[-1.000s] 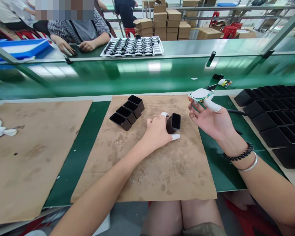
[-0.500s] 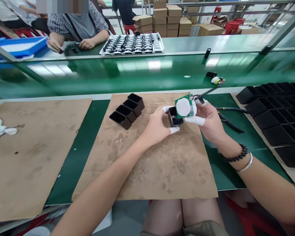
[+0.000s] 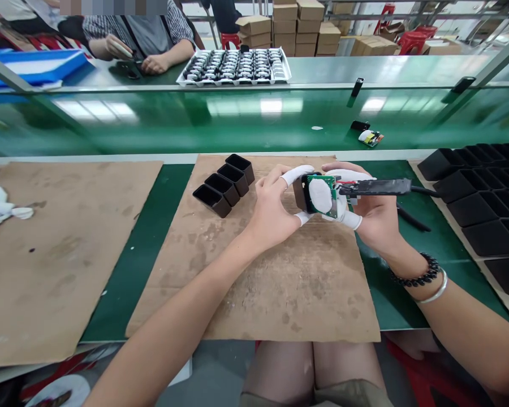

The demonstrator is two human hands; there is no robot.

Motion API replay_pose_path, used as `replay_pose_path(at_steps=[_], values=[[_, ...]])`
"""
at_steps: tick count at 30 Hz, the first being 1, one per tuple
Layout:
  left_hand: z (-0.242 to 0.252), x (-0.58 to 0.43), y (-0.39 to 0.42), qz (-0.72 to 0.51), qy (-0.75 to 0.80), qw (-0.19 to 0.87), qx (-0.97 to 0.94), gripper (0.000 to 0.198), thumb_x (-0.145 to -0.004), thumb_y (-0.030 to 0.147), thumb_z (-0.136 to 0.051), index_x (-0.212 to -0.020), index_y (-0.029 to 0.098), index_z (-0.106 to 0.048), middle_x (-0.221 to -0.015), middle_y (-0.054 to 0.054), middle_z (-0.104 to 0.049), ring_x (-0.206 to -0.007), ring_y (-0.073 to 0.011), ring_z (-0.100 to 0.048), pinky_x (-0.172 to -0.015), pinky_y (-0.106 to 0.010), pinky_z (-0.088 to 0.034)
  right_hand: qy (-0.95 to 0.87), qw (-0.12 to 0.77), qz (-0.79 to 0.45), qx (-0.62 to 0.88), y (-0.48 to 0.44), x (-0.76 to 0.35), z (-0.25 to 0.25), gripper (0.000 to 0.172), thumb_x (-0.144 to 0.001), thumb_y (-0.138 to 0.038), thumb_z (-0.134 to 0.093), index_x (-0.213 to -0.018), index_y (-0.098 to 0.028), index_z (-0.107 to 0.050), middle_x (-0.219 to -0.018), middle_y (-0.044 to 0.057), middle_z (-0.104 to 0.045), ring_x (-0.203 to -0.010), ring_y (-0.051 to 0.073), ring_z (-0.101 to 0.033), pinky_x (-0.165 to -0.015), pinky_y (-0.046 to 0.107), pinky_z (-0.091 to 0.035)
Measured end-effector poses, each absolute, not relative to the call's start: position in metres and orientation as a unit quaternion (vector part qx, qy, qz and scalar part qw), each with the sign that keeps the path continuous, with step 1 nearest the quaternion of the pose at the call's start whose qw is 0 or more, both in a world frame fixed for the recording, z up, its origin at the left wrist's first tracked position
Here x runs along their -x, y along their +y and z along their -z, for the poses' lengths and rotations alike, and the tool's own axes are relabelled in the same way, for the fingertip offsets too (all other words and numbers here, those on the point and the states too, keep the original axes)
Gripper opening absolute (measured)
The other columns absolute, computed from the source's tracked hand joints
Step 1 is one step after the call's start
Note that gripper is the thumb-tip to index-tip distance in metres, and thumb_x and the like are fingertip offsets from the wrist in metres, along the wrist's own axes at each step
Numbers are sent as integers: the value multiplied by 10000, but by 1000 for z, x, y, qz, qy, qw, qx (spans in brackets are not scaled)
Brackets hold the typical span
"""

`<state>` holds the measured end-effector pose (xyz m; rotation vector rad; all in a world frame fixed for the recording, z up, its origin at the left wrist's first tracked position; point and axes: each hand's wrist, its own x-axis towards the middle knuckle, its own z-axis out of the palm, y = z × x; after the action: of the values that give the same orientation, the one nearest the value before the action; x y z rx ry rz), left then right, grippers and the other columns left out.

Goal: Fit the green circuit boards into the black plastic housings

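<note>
My left hand (image 3: 275,203), with white finger cots on thumb and finger, grips a small black box-shaped housing (image 3: 299,195) over the cardboard mat (image 3: 254,282). Closed on a green circuit board (image 3: 333,182) with a round white pad (image 3: 320,195) is my right hand (image 3: 375,212), also in finger cots. The board stands at the housing's open mouth; its left edge seems to be just inside. From the board, red wires lead to a black-wrapped stick-like part (image 3: 377,187) with a cable trailing right. Several open black housings (image 3: 223,185) stand in a slanted row left of my hands.
Rows of black housings (image 3: 470,206) stand at the right. A black plier handle (image 3: 413,219) shows behind my right hand. Beyond the green belt (image 3: 173,127), a person (image 3: 139,39) sits near a white tray (image 3: 234,83) of parts. A small loose board (image 3: 370,137) lies on the belt.
My right hand has turned the circuit board and brought it against the housing's mouth. The housing has tipped towards the board, and the black-wrapped part now points right.
</note>
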<state>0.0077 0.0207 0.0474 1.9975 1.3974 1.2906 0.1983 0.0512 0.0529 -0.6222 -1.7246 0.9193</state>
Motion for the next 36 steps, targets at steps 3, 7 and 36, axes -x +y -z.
replay_pose_path(at_steps=[3,7,36], values=[[-48,-8,20,-446,509,183,-713,631,-709,117,-769,-1305,252,-614,-1240,-67,-666,-1191,-292,-637,-1105,-486,-432,-718,517,-393,249,50,-198,-53,362,-759,-447,-909,-1075,-330,-776,-1267,46,-730,-1230,323,-653,-1097,526,-528],[-49,-7,20,-434,512,177,-720,638,-715,132,-776,-1316,267,-613,-1268,-73,-664,-1214,-306,-628,-1101,-488,-424,-712,517,-402,253,49,-198,-53,356,-743,-430,-919,-1055,-326,-782,-1264,45,-732,-1232,326,-652,-1085,524,-540],[-48,-7,19,-430,506,160,-730,648,-718,132,-734,-1330,307,-608,-1284,-62,-658,-1243,-309,-596,-1108,-492,-401,-731,531,-378,204,46,-197,-50,492,-779,-129,-858,-1207,-358,-780,-1291,23,-727,-1228,270,-659,-1091,428,-535]])
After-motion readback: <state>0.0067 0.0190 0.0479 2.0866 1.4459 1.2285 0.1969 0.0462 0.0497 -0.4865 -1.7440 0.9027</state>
